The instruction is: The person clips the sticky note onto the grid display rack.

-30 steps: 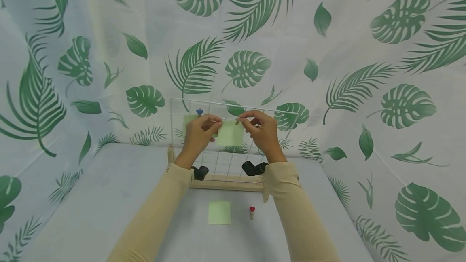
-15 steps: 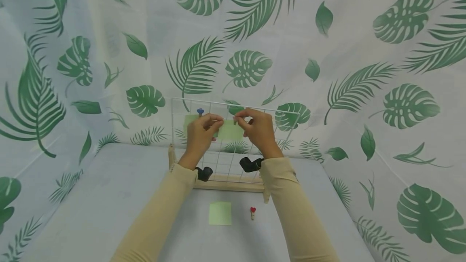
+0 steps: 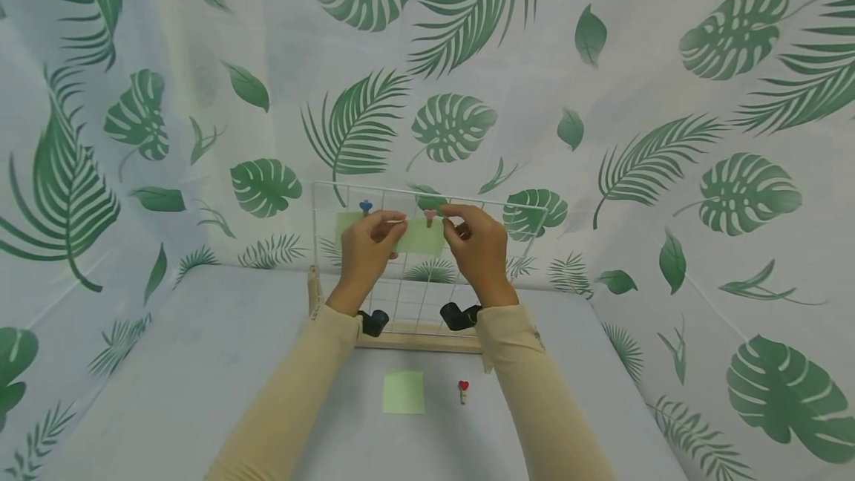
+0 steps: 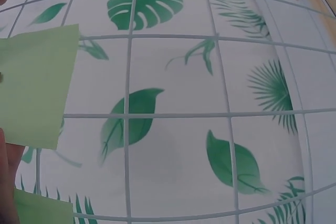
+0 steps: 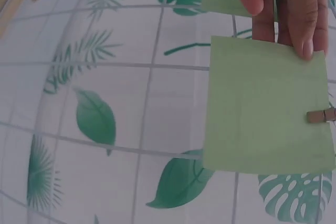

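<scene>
leaf-print backdrop point(image 3: 528, 106); left hand point(image 3: 364, 251) pinches green note point(image 3: 422, 239); right hand point(image 3: 484, 247), fingers parted, has just uncovered pink clip point(image 3: 430, 214), so the note seems fastened

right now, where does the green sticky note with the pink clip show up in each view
Head: green sticky note near the middle, between the left hand and right hand.
Left wrist: green sticky note at the left edge, partly cut off.
Right wrist: green sticky note, large, right of centre.
Shared landmark: white wire grid behind the green sticky note.
</scene>
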A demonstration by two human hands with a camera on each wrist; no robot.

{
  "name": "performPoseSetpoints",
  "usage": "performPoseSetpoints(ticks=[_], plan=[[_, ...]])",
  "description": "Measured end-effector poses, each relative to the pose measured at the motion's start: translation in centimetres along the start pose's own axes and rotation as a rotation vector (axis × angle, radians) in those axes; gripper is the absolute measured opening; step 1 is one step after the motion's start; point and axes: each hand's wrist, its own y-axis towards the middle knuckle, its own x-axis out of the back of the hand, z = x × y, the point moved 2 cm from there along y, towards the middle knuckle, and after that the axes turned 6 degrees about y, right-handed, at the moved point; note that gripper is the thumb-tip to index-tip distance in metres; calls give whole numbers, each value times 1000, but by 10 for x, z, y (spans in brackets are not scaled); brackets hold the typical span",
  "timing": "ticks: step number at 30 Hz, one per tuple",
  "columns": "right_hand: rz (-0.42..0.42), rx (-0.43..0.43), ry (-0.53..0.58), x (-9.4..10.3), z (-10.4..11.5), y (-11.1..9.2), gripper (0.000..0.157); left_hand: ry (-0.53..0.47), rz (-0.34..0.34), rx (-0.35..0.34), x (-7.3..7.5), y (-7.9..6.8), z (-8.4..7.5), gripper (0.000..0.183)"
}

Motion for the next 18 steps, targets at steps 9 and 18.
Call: performPoseSetpoints(ticks=[9,18], plan=[[8,-104,155,4,-11,-15,20,-14,-31,-66,7,-6,2,16],[-14,-205,205,5,-17,-28,24,87,-45,-148,14,-12,3,15]])
